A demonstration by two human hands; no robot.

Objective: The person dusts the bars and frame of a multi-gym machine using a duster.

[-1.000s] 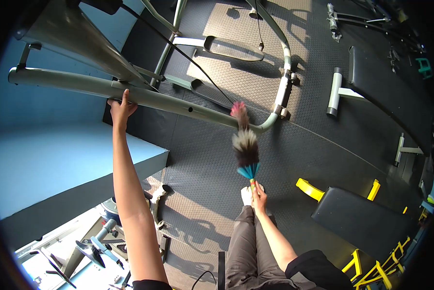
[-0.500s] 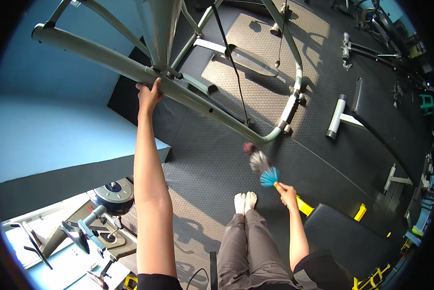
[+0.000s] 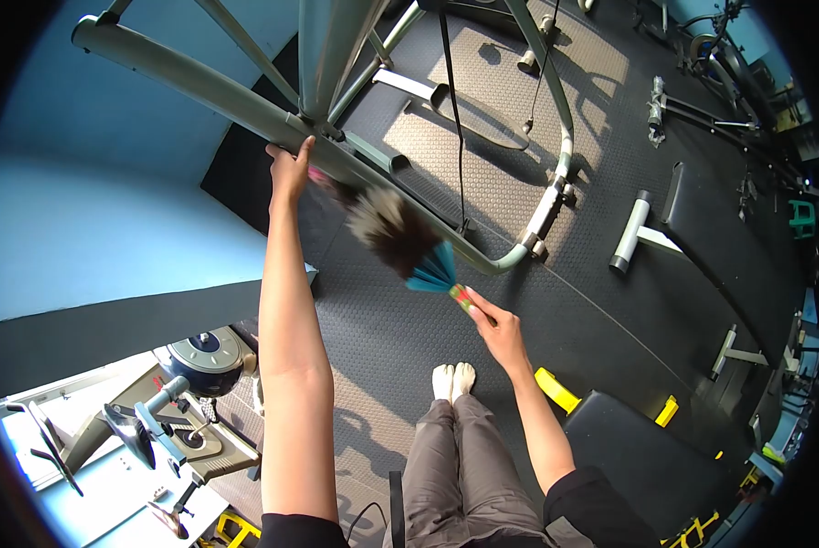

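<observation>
Duster [image 3: 393, 233] sits gripped in the right hand [image 3: 501, 335] — left hand [image 3: 289, 172] clasps the grey tube [image 3: 199, 89].

You've got hard sunlight throwing bright patches and shadows across the floor [image 3: 382, 329], glare blowing out the bottom left, motion blur on your duster [image 3: 393, 233], and fisheye-bent, blacked-out edges.

Floor [image 3: 382, 331] and What Stands on It

The floor is dark and textured, marked by a straight seam; a sunlit patch [image 3: 510, 96] lies within the curved base of the grey-green tubular frame [image 3: 186, 80]. A bench on white T-shaped supports [image 3: 630, 231] stands at right. Nearer is a black padded bench [image 3: 647, 457] with yellow parts. The person's feet [image 3: 453, 382] rest together.
</observation>
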